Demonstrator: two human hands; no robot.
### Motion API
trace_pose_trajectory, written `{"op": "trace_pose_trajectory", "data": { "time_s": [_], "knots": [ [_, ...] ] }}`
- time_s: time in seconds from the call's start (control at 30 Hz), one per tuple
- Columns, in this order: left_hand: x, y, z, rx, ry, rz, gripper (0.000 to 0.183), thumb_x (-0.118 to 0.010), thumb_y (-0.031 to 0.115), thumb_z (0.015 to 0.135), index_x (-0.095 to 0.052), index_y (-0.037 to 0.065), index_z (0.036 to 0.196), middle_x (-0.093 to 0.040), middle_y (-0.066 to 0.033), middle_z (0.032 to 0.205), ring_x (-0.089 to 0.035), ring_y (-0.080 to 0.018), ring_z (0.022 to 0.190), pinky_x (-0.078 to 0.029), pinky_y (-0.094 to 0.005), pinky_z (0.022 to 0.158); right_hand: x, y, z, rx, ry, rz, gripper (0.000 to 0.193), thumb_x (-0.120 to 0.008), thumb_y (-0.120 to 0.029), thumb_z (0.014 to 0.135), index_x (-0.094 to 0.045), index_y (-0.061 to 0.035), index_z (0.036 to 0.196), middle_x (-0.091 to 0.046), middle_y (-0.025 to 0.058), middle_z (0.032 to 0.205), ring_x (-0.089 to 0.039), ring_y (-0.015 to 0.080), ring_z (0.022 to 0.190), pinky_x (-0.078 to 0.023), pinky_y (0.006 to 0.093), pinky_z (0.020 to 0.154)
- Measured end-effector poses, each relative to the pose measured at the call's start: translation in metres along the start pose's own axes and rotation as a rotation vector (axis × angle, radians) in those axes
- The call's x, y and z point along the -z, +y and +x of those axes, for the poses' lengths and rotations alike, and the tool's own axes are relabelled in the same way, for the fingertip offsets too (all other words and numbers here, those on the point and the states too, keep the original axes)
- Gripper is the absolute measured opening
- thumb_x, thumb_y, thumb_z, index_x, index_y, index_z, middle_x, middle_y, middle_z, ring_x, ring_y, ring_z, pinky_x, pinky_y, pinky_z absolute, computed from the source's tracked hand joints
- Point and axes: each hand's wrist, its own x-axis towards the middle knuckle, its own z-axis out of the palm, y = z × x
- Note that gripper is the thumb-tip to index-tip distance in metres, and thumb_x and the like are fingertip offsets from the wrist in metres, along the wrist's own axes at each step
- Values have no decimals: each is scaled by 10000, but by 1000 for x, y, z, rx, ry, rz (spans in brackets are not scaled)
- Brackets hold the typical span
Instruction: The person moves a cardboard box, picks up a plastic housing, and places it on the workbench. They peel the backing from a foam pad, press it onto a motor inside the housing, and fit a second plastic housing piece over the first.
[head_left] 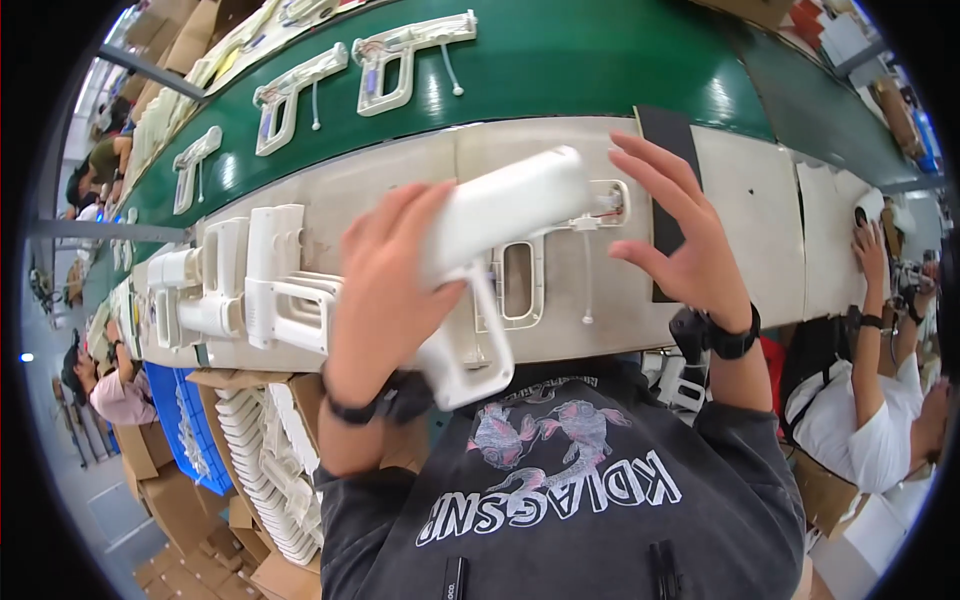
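My left hand (385, 275) is closed round a white gun-shaped plastic housing (515, 200), held tilted above the bench with its looped handle pointing down toward me. The hand and housing are slightly blurred. Beneath it on the bench lies an open housing half (537, 300), its inner side up, with small wired parts at its right end and a thin white lead (588, 275) hanging toward me. The held housing covers much of this half. My right hand (685, 230) hovers just right of that end, fingers spread and nothing in it.
Several white housings (275, 250) stand together on the bench (750, 230) at left. Across the far side runs a green belt (600, 60) carrying open housing halves (385, 70). A black strip (668, 150) crosses the bench. Lower left are a carton of white shells (265, 460) and a blue crate (185, 430). Co-workers sit at both sides.
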Motion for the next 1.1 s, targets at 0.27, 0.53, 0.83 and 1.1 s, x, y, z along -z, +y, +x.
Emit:
{"op": "trace_pose_trajectory", "data": {
  "time_s": [0.27,0.53,0.83,1.1],
  "knots": [
    [-83,-11,53,-181,-111,-161,761,-811,73,640,-566,123,1359,-574,-64,1311,-578,-293,1196,-370,-455,1076,-8,67,-15,-234,-172,-12,676,-799,-42,762,-576,-123,1395,-557,116,1433,-513,325,1320,-437,412,1096],
    [-100,-18,56,-174,-180,-171,780,-806,46,674,-541,129,1402,-555,-69,1318,-566,-299,1197,-375,-441,1087,-20,86,-24,-222,-152,-87,649,-790,-41,770,-583,-112,1381,-571,103,1418,-532,329,1293,-435,408,1095],
    [-118,-27,52,-219,-227,-38,916,-821,72,697,-388,121,1502,-497,-135,1399,-477,-344,1306,-345,-476,1131,-30,100,-33,-126,-126,-252,670,-806,-80,755,-593,-116,1389,-600,77,1401,-537,287,1296,-404,407,1107],
    [-129,-36,64,-199,-323,169,907,-740,53,632,-353,32,1453,-524,-228,1281,-511,-433,1204,-389,-514,1046,-17,104,-16,-21,-231,-282,671,-815,-102,747,-585,-78,1377,-611,127,1364,-589,315,1210,-445,416,1045]
  ]
}}
